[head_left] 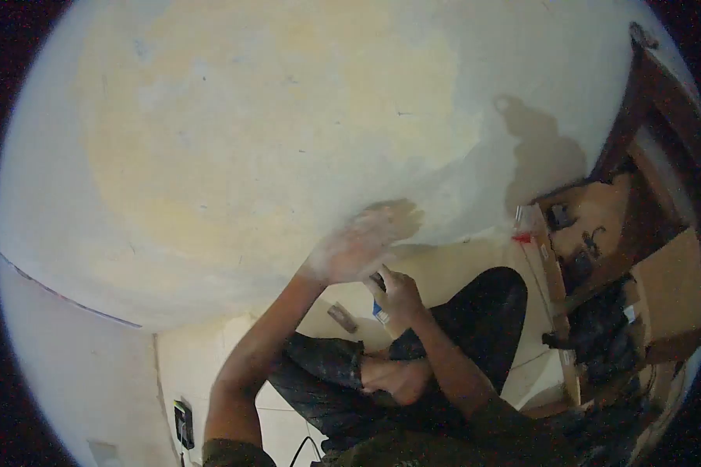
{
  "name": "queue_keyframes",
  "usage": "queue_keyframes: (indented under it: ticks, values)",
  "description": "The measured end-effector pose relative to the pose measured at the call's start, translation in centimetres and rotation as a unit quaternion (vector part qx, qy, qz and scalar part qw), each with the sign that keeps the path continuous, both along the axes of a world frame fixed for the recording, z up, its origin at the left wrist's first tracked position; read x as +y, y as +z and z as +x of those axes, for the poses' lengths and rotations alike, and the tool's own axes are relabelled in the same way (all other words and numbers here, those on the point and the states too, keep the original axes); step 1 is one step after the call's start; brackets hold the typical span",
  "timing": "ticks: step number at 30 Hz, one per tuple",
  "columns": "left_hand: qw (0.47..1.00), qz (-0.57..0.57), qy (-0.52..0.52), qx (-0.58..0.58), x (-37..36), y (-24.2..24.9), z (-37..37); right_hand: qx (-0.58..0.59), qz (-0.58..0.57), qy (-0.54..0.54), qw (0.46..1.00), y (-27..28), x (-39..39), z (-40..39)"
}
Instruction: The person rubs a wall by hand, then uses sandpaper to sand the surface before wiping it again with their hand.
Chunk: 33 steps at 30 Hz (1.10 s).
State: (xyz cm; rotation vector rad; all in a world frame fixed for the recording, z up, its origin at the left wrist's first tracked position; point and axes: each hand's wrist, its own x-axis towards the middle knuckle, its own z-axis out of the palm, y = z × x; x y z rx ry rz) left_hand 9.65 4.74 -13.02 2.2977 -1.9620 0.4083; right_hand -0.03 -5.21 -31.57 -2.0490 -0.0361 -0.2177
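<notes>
My left hand [357, 247], coated in white dust and slightly blurred, is raised with its fingers stretched out, close before the patchy yellow-and-white wall [273, 140]. Just below it, my right hand [403, 297] is closed around a small object with a dark end [378, 279]; I cannot tell what kind it is. A blue-and-white piece [380, 312] shows beside the right hand's fingers. Nearby on the floor lies a small grey-brown rectangular block [341, 317].
My crossed legs in dark trousers [479, 311] and a bare foot [401, 379] are below my hands. Open cardboard boxes [670, 288] with dark items stand at the right. A black device [183, 424] with a cable lies at the lower left. Shadows fall on the wall.
</notes>
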Motion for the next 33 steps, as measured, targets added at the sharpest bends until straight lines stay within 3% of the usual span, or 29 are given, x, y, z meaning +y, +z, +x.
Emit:
queue_keyframes:
  ticks: [1, 4, 7, 8, 10, 12, 13, 14, 16, 19, 22, 25, 28, 31, 33]
  values:
    - [0.999, -0.051, 0.009, 0.012, 0.7, 0.2, -0.6, -0.010, 0.008, -0.003, 1.000, -0.5, -0.2, 0.2]
    - [0.957, -0.236, 0.169, 0.024, 3.3, -0.2, -3.1, -0.013, 0.037, -0.018, 0.999, -1.5, 0.0, 0.6]
    - [0.848, -0.397, 0.336, 0.099, 5.9, -7.5, -4.9, -0.011, 0.156, -0.027, 0.987, 0.5, 1.5, 0.3]
    - [0.821, -0.421, 0.355, 0.146, 5.7, -9.2, -5.8, -0.008, 0.203, -0.040, 0.978, 1.2, 1.2, 0.1]
    - [0.754, -0.466, 0.385, 0.257, 4.0, -12.5, -8.0, -0.025, 0.190, -0.015, 0.981, 0.8, 0.9, -0.3]
    - [0.656, -0.460, 0.336, 0.495, 4.1, -15.0, -9.0, -0.002, 0.245, -0.059, 0.968, 1.2, 2.0, -0.6]
    - [0.591, -0.445, 0.302, 0.601, 4.6, -15.9, -9.6, -0.023, 0.254, -0.070, 0.964, -2.2, 3.3, 0.3]
    - [0.598, -0.430, 0.294, 0.609, 4.8, -16.6, -9.7, -0.044, 0.262, -0.081, 0.961, -5.6, 4.5, 1.3]
    - [0.619, -0.393, 0.278, 0.620, 4.8, -17.2, -10.1, 0.023, 0.372, -0.047, 0.927, -3.4, 4.0, 0.6]
    - [0.619, -0.372, 0.291, 0.627, 4.1, -16.0, -10.4, -0.014, 0.349, -0.131, 0.928, 0.9, 3.3, -0.1]
    - [0.691, -0.359, 0.266, 0.568, 3.7, -15.2, -11.4, -0.009, 0.408, -0.128, 0.904, 0.1, 3.6, -0.3]
    - [0.695, -0.381, 0.255, 0.555, 3.7, -15.4, -11.9, -0.014, 0.358, -0.131, 0.925, -1.0, 3.9, 0.0]
    - [0.681, -0.394, 0.309, 0.535, 3.5, -14.5, -12.9, -0.036, 0.320, -0.135, 0.937, -0.6, 4.4, 0.2]
    - [0.759, -0.361, 0.339, 0.423, 3.7, -14.7, -13.5, -0.055, 0.301, -0.140, 0.942, 0.4, 4.4, -0.5]
    - [0.779, -0.331, 0.361, 0.392, 3.8, -14.3, -13.9, -0.059, 0.324, -0.132, 0.935, 0.3, 4.3, -0.6]
